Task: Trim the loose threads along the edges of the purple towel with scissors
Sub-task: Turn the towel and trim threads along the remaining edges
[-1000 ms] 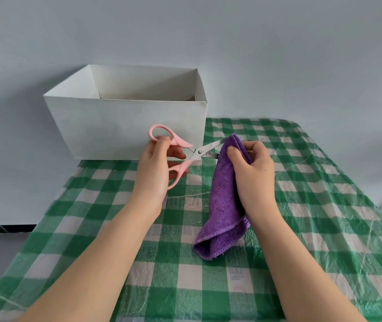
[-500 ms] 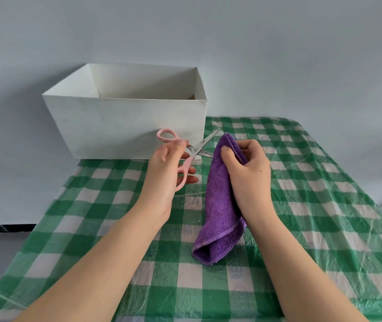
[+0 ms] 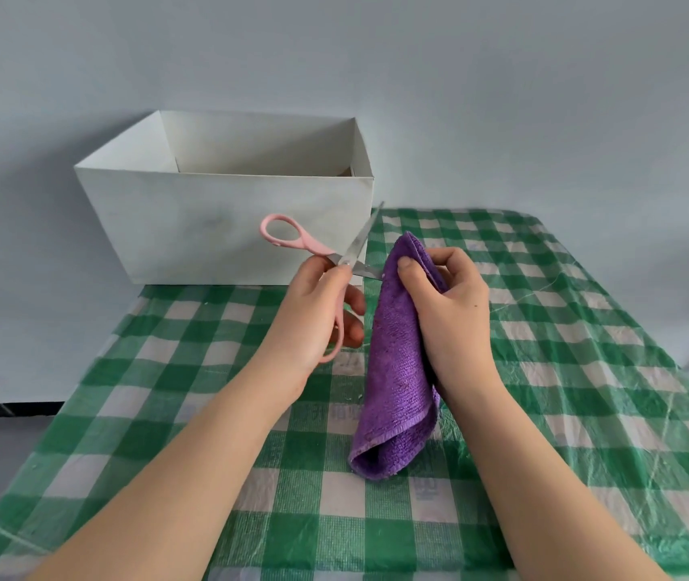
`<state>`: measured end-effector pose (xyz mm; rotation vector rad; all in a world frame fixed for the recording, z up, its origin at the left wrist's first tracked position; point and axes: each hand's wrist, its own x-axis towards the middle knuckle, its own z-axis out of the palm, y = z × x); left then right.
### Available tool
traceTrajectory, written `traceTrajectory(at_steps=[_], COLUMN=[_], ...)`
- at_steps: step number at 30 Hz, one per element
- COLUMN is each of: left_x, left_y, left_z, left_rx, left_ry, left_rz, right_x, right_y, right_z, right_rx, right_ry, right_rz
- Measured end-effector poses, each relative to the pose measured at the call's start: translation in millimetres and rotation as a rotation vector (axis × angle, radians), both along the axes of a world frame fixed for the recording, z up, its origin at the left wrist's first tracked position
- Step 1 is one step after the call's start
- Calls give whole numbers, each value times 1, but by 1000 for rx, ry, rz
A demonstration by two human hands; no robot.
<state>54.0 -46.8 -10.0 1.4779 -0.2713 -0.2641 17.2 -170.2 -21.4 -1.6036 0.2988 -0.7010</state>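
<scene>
1. The right hand point(image 3: 445, 312) gripped the folded purple towel point(image 3: 397, 371) near its top, thumb pressed on the near face, fingers curled behind; the towel hung down, its lower fold resting on the checked cloth of the worktop point(image 3: 586, 413) near the middle.
2. The left hand point(image 3: 317, 320) held the pink-handled scissors point(image 3: 334, 262), fingers curled round the lower handle; the blades stood apart, one pointing up, the other touching the towel's left edge.
3. A white box point(image 3: 217, 228) stood at the worktop's far left corner.

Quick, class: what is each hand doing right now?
Left hand: grips the pink scissors, blades apart.
Right hand: holds the purple towel.
</scene>
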Motion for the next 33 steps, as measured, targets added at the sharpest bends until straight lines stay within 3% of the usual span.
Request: traceTrajectory(at_steps=[9,16,23,33], left_x=[1,0,1,-5], left_y=[-1,-2,-3,-8], left_z=[-4,-3,-7,-14], left_rx=[-77,-97,-86,144], left_ry=[-130,-217,-222,-498], left_rz=[117,78,114,204], right_x=[-2,-2,-4,2], right_y=[4,3,4,20], right_z=[0,0,-2,4], right_rx=[6,4,-183,-207], right_ry=[-22,-22,-52,-71], right_rz=[5,0,-127,-73])
